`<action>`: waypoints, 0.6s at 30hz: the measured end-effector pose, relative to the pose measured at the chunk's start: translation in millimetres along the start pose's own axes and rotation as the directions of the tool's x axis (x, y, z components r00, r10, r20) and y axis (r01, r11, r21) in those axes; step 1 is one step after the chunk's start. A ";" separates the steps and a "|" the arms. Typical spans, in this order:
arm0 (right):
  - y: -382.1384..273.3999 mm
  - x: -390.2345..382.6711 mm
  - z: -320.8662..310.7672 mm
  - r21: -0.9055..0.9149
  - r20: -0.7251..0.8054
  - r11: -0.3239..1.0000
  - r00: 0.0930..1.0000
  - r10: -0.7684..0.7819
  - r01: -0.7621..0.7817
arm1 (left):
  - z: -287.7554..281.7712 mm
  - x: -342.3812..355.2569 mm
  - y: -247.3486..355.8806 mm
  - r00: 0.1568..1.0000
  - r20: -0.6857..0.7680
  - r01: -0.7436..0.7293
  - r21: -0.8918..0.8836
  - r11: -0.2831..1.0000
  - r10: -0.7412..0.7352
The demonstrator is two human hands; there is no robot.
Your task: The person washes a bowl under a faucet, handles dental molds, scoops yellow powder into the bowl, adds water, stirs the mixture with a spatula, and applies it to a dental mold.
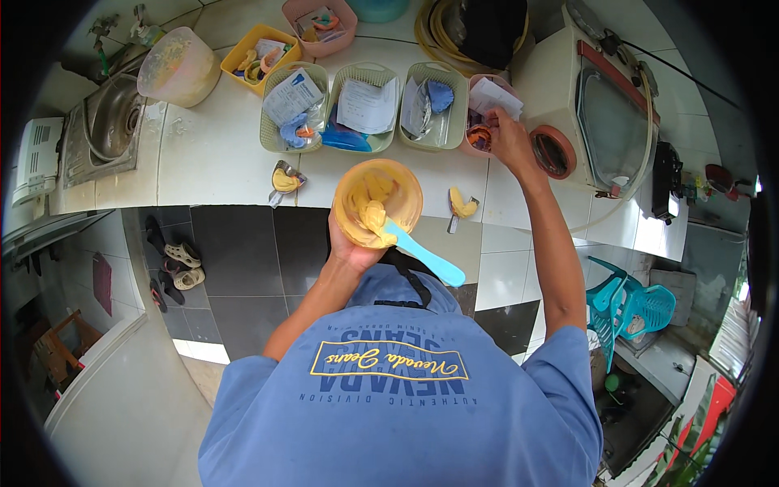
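My left hand (355,253) is closed around an orange mixing bowl (411,199) tilted toward me. Thick yellow paste (372,199) coats its inside. A light-blue spatula (428,256) rests in the bowl, its blade smeared with paste and its handle sticking out over the rim. My right hand (511,140) reaches over a pink basket (475,146) at the right end of the row, its fingers curled beside a white paper (497,96). What they grip is hidden. On the counter's front edge lie two metal impression trays with yellow material, a left tray (286,180) and a right tray (462,204).
Three green baskets (331,130) hold papers, bags and blue pieces. Behind them are a yellow basket (235,75) and another pink basket (345,42). A smeared plastic tub (180,69) stands near the sink (114,122). A glass-fronted machine (614,122) stands right, beside a tape roll (553,151).
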State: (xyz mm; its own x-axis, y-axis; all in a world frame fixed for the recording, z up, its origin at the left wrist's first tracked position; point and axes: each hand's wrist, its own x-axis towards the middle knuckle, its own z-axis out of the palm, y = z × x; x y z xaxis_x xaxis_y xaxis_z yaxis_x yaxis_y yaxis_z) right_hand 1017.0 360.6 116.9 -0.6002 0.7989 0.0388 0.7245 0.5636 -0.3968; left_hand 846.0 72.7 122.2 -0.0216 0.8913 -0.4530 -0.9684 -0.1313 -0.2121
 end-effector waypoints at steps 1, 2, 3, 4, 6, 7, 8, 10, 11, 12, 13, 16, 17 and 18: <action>8.1 5.1 1.0 -0.061 0.047 0.998 0.999 -0.026 0.029 | 0.8 -1.8 1.6 0.999 -0.037 0.001 0.020 1.000 0.000; 4.9 9.7 0.9 -0.115 0.098 0.991 0.993 -0.058 0.069 | -3.9 -4.6 5.7 0.999 -0.038 -0.004 0.017 1.000 0.005; 1.9 12.3 0.6 -0.113 0.101 0.991 0.993 -0.061 0.073 | -10.9 -6.9 9.8 1.000 -0.019 -0.009 -0.028 1.000 0.008; -0.7 14.9 0.0 -0.157 0.130 0.986 0.991 -0.033 0.054 | -15.7 -7.9 12.5 1.000 0.000 -0.011 -0.073 0.997 0.011; -5.4 17.5 1.1 -0.204 0.157 0.979 0.988 0.005 0.027 | -7.5 -10.1 12.0 0.999 -0.045 -0.009 -0.043 0.999 0.007; -6.1 22.7 4.4 -0.223 0.123 0.973 0.989 0.086 -0.057 | -3.5 -10.7 11.6 0.996 -0.088 -0.008 -0.012 1.000 0.007; -7.2 25.8 7.9 -0.239 0.088 0.961 0.982 0.167 -0.142 | -2.1 -10.8 11.6 0.996 -0.091 -0.004 -0.011 1.000 0.003; -8.6 26.3 14.6 -0.251 0.108 0.954 0.975 0.193 -0.161 | -0.1 -9.6 11.3 0.997 -0.080 0.022 0.000 1.000 -0.022; -9.9 27.0 17.3 -0.263 0.124 0.949 0.970 0.210 -0.173 | 1.2 -9.8 10.3 0.996 -0.081 0.026 0.004 1.000 -0.025; -10.9 27.8 19.7 -0.261 0.120 0.949 0.969 0.215 -0.178 | 2.6 -9.9 8.6 0.997 -0.068 0.030 0.005 1.000 -0.029; -11.9 28.5 21.6 -0.252 0.125 0.940 0.956 0.266 -0.228 | 3.9 -10.1 6.7 0.998 -0.054 0.034 0.006 0.999 -0.034; -14.7 30.7 22.0 -0.241 0.153 0.923 0.927 0.342 -0.300 | 6.7 -9.8 1.1 0.997 -0.062 0.049 -0.006 0.999 -0.049; -13.0 31.8 20.6 -0.240 0.173 0.916 0.914 0.366 -0.321 | 7.6 -9.4 -1.6 0.997 -0.062 0.055 -0.001 0.999 -0.055; -9.1 32.8 20.0 -0.238 0.168 0.914 0.913 0.371 -0.327 | 8.2 -9.4 -4.5 0.997 -0.058 0.049 0.006 0.999 -0.049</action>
State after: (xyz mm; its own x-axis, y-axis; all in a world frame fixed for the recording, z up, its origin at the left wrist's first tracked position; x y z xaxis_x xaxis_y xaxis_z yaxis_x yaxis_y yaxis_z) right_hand 983.9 377.5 103.4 -0.3365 0.9033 -0.2662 0.9397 0.3038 -0.1570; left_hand 848.6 68.5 134.5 0.0399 0.8701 -0.4912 -0.9696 -0.0849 -0.2293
